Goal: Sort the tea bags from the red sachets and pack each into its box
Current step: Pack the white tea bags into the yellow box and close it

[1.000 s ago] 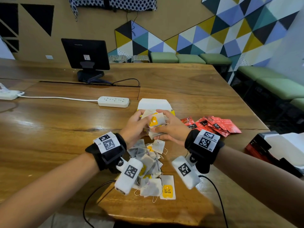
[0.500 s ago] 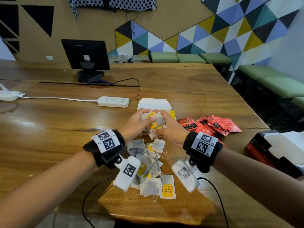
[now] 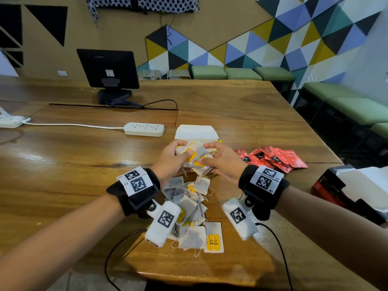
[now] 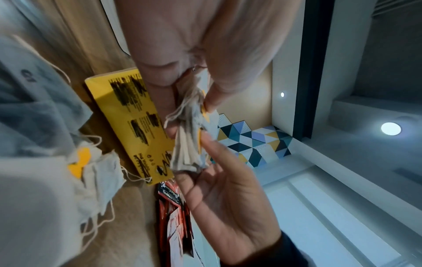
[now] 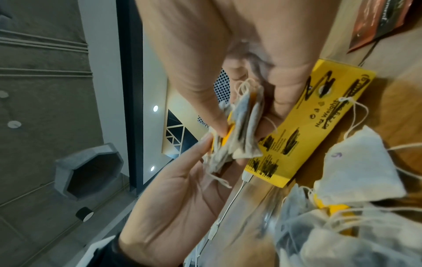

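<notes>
Both hands hold one bundle of tea bags [image 3: 194,156] with yellow tags, just in front of the yellow box [image 3: 196,133], whose white lid stands open. My left hand [image 3: 182,149] pinches the bundle from the left and my right hand [image 3: 210,153] from the right. In the left wrist view the bundle [image 4: 189,144] hangs from the left hand [image 4: 194,86] beside the box [image 4: 130,117]. The right wrist view shows the right hand [image 5: 242,115] gripping the bundle [image 5: 239,137]. Loose tea bags [image 3: 189,208] lie under my wrists. Red sachets [image 3: 275,157] are piled to the right.
A red and black box [image 3: 329,185] with white paper sits at the right table edge. A white power strip [image 3: 144,129] and its cable lie far left of the yellow box, and a monitor [image 3: 108,70] stands further back. The table's near edge is just below the tea bag pile.
Both hands have stayed in front of the yellow box. Their fingers have shifted and closed tighter round the bundle of tea bags. Nothing else moved.
</notes>
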`<act>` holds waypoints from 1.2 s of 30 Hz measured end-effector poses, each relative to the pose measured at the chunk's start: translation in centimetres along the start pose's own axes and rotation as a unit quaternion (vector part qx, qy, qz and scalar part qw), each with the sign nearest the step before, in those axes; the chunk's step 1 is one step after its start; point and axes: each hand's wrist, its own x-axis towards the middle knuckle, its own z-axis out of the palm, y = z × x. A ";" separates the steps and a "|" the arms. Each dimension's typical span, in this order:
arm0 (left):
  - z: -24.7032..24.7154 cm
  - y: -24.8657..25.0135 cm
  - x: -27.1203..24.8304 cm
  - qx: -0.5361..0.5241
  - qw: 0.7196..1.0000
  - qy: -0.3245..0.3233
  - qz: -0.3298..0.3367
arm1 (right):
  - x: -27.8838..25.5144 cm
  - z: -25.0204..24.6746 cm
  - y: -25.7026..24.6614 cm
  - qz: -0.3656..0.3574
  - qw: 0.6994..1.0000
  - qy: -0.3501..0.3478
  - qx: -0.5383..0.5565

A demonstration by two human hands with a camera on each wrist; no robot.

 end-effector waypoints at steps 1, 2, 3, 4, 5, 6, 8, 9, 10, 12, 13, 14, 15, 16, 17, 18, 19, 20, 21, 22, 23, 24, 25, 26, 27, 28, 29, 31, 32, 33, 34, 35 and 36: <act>0.1 0.0 0.0 0.016 1.000 0.005 0.003 | 0.2 0.1 0.2 -0.005 1.000 0.004 -0.017; 0.1 -0.1 0.1 0.029 0.999 0.013 0.006 | 0.2 0.1 0.3 -0.007 1.000 0.002 -0.029; 0.0 -0.2 0.1 0.035 0.999 0.021 0.006 | 0.2 0.0 0.3 -0.008 0.999 -0.004 -0.036; -0.2 -0.3 0.3 0.030 0.999 0.031 0.005 | 0.2 -0.3 0.3 -0.009 0.999 -0.012 -0.045; -0.4 -0.4 0.4 0.018 0.999 0.041 -0.002 | 0.1 -0.8 0.2 -0.012 0.998 -0.024 -0.061; -0.7 -0.5 0.5 -0.003 0.999 0.048 -0.013 | 0.1 -1.3 0.3 -0.018 0.996 -0.034 -0.085; -1.1 -0.5 0.6 -0.068 0.996 0.054 -0.035 | -0.4 -2.2 0.0 -0.036 0.989 -0.053 -0.137; -1.4 -0.4 0.5 -0.089 0.994 0.056 -0.040 | -0.6 -2.6 -0.2 -0.045 0.983 -0.062 -0.164; -1.6 -0.3 0.4 -0.093 0.993 0.059 -0.038 | -0.8 -3.0 -0.4 -0.054 0.978 -0.074 -0.188; -1.9 -0.1 0.3 -0.072 0.995 0.063 -0.025 | -1.2 -3.4 -1.0 -0.064 0.971 -0.114 -0.202; -1.9 0.0 0.2 -0.058 0.996 0.058 -0.020 | -1.2 -3.6 -1.3 -0.064 0.971 -0.133 -0.190; -1.7 0.0 0.2 -0.043 0.998 0.047 -0.017 | -1.2 -3.6 -1.5 -0.067 0.972 -0.144 -0.174; -1.4 0.0 0.1 -0.035 0.999 0.030 -0.014 | -1.2 -3.5 -1.7 -0.075 0.973 -0.144 -0.162; -1.0 0.0 0.1 -0.030 0.999 0.014 -0.014 | -1.0 -3.3 -1.9 -0.085 0.975 -0.134 -0.154; -0.5 0.1 0.0 -0.030 0.999 -0.002 -0.017 | -0.8 -3.0 -2.0 -0.094 0.978 -0.118 -0.144; -0.1 0.1 -0.1 -0.034 0.999 -0.016 -0.024 | -0.6 -2.7 -2.0 -0.100 0.981 -0.098 -0.136; 0.3 0.3 -0.3 -0.045 0.998 -0.029 -0.032 | -0.3 -2.4 -1.9 -0.107 0.982 -0.079 -0.134; 0.6 0.5 -0.4 -0.062 0.996 -0.042 -0.038 | -0.1 -2.2 -1.8 -0.115 0.982 -0.062 -0.137; 0.8 0.7 -0.6 -0.086 0.994 -0.055 -0.044 | 0.1 -2.1 -1.7 -0.120 0.982 -0.046 -0.139; 0.9 0.7 -0.7 -0.111 0.990 -0.065 -0.050 | 0.2 -2.0 -1.6 -0.123 0.982 -0.034 -0.136; 0.8 0.9 -0.8 -0.137 0.986 -0.069 -0.059 | 0.4 -1.9 -1.4 -0.125 0.983 -0.025 -0.130; 0.7 0.9 -0.8 -0.160 0.982 -0.067 -0.071 | 0.5 -1.9 -1.2 -0.125 0.984 -0.020 -0.127; 0.6 1.0 -0.8 -0.180 0.978 -0.067 -0.086 | 0.6 -1.7 -1.1 -0.125 0.984 -0.017 -0.127; 0.4 0.9 -0.7 -0.189 0.974 -0.069 -0.101 | 0.7 -1.6 -1.1 -0.124 0.984 -0.013 -0.129; 0.3 0.9 -0.8 -0.192 0.972 -0.079 -0.112 | 0.7 -1.5 -1.1 -0.123 0.984 -0.010 -0.129; 0.1 0.8 -0.6 -0.188 0.971 -0.092 -0.120 | 0.8 -1.4 -1.1 -0.124 0.984 -0.008 -0.130; 0.0 0.8 -0.7 -0.183 0.969 -0.111 -0.123 | 0.8 -1.4 -1.2 -0.126 0.983 -0.005 -0.130; -0.2 0.8 -0.8 -0.170 0.968 -0.140 -0.119 | 0.9 -1.2 -1.3 -0.128 0.984 0.005 -0.126; -0.1 0.8 -0.9 -0.163 0.969 -0.148 -0.112 | 1.0 -1.1 -1.2 -0.128 0.984 0.011 -0.122; 0.0 0.7 -0.8 -0.157 0.970 -0.151 -0.102 | 1.1 -1.1 -1.1 -0.129 0.985 0.016 -0.117; 0.1 0.5 -0.7 -0.149 0.973 -0.151 -0.092 | 1.1 -0.9 -0.9 -0.130 0.985 0.017 -0.112; 0.2 0.4 -0.7 -0.142 0.975 -0.148 -0.083 | 1.1 -0.8 -0.8 -0.131 0.985 0.017 -0.109; 0.3 0.2 -0.7 -0.139 0.977 -0.144 -0.077 | 1.1 -0.6 -0.7 -0.132 0.985 0.016 -0.111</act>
